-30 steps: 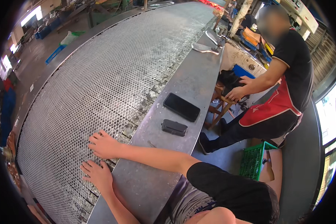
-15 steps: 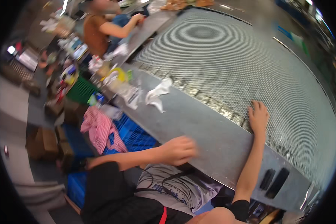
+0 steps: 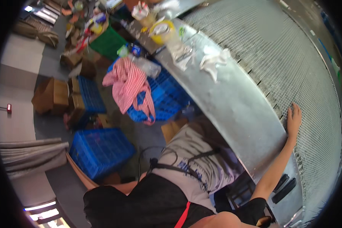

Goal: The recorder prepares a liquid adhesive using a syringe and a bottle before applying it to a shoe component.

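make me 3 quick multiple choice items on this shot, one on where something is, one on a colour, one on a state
1. Where does the right hand rest?
A. on the edge of the mesh belt
B. inside a crate
C. on the striped cloth

2. What colour are the plastic crates on the floor?
A. yellow
B. blue
C. white

3. How is the right hand posed?
A. closed in a fist
B. gripping one of the dark flat devices
C. open and flat, holding nothing

Answers: 1 A, its fingers lie where the metal ledge meets the mesh. 2 B, the crates are plainly blue. 3 C, the palm is down with the fingers spread; the dark flat devices lie apart by the elbow.
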A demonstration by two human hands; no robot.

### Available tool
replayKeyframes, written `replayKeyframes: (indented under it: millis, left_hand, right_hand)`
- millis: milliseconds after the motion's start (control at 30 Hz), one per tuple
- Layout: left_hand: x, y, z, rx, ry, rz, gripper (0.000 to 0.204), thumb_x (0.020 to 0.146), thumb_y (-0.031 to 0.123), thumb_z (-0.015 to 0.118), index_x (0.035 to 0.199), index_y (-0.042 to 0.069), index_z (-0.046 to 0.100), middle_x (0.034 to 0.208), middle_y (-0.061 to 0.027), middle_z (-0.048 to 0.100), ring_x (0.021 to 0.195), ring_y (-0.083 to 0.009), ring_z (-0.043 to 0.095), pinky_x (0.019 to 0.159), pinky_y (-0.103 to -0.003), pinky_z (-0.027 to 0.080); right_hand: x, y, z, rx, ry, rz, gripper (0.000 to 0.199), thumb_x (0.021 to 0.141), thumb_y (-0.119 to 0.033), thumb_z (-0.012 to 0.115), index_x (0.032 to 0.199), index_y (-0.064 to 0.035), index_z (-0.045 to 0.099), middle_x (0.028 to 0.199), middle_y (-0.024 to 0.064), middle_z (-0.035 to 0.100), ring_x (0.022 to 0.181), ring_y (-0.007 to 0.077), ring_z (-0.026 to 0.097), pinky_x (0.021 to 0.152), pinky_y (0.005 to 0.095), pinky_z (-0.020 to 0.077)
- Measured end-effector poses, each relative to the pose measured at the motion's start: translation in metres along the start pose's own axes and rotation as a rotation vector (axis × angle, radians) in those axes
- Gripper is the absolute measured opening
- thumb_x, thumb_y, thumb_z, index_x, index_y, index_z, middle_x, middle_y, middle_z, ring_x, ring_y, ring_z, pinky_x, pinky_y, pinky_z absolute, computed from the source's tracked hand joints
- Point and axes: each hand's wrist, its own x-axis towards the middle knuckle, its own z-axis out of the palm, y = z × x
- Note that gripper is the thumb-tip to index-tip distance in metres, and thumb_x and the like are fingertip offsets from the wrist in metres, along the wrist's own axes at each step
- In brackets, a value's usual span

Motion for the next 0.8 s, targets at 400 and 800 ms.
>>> replayKeyframes:
  millis: [400,800]
  left_hand:
    - [-0.061,0.078,0.133,-0.363,-0.131,0.151,0.036,0.098,0.042,0.051,0.109,0.012,0.067,0.1,-0.0043,0.068,0.096,-0.0192,0.06,0.09,-0.035,0.045]
    - [0.06,0.086,0.1,-0.571,-0.091,0.458,0.032,0.102,0.034,0.046,0.112,0.011,0.065,0.102,-0.003,0.067,0.103,-0.0185,0.059,0.095,-0.031,0.043]
  right_hand:
    - [0.002,-0.041,-0.019,-0.022,-0.144,0.074,0.036,0.099,-0.023,0.053,0.127,-0.0009,0.059,0.131,0.0155,0.058,0.122,0.0301,0.054,0.106,0.0388,0.0394]
    - [-0.192,-0.366,-0.009,0.962,-1.139,-0.431,0.062,0.093,-0.045,0.062,0.134,0.001,0.053,0.118,0.0205,0.061,0.112,0.0353,0.056,0.097,0.0427,0.0438]
